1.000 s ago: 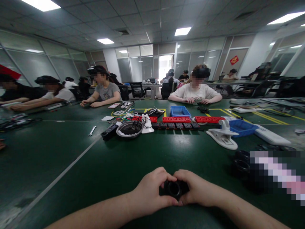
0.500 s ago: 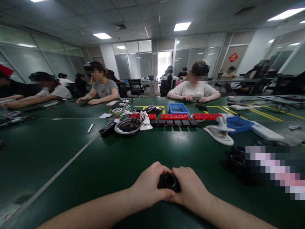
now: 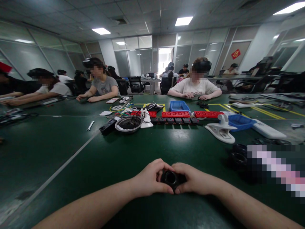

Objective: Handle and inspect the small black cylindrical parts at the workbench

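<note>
One black ring (image 3: 171, 185), hole facing us: we clasp it from both sides, left grip (image 3: 150, 178) and right grip (image 3: 195, 178) curled about it.

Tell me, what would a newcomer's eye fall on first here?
Probably the left hand and right hand, low in the middle, holding a dark piece with a round opening between them. Next, three bright red strips in a row across the green table beyond, with a blue tray behind the middle one.
</note>
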Demonstrator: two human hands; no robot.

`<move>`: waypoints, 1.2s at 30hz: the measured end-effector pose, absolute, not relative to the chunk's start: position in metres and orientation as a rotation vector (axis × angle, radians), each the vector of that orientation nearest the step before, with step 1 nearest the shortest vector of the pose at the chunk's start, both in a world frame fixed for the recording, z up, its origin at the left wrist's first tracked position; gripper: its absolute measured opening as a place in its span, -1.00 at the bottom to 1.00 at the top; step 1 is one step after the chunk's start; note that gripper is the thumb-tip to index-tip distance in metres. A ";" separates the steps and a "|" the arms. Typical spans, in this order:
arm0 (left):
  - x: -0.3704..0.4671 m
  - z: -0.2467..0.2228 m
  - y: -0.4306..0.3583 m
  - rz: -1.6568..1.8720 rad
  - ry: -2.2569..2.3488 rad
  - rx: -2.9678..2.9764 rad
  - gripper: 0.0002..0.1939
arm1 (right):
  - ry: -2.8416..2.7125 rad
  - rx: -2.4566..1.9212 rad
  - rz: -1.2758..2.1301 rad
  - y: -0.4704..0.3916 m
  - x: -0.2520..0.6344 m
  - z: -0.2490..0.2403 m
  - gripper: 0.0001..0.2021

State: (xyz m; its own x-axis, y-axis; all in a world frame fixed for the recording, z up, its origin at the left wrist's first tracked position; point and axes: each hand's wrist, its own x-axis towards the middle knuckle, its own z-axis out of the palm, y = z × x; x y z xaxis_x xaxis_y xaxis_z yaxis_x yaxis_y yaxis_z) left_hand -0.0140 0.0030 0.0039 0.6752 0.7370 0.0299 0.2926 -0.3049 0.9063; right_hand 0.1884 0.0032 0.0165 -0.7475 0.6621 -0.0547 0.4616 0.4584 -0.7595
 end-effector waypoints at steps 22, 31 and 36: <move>-0.013 0.008 0.004 0.486 0.777 1.789 -0.51 | -2.512 -1.072 0.987 -0.001 0.191 0.018 -0.61; -0.011 0.007 0.000 0.509 0.834 1.813 -0.52 | -2.493 -1.060 0.997 0.003 0.188 0.011 -0.61; -0.008 0.012 -0.005 0.532 0.876 1.837 -0.54 | -2.473 -1.194 0.930 0.001 0.187 0.009 -0.61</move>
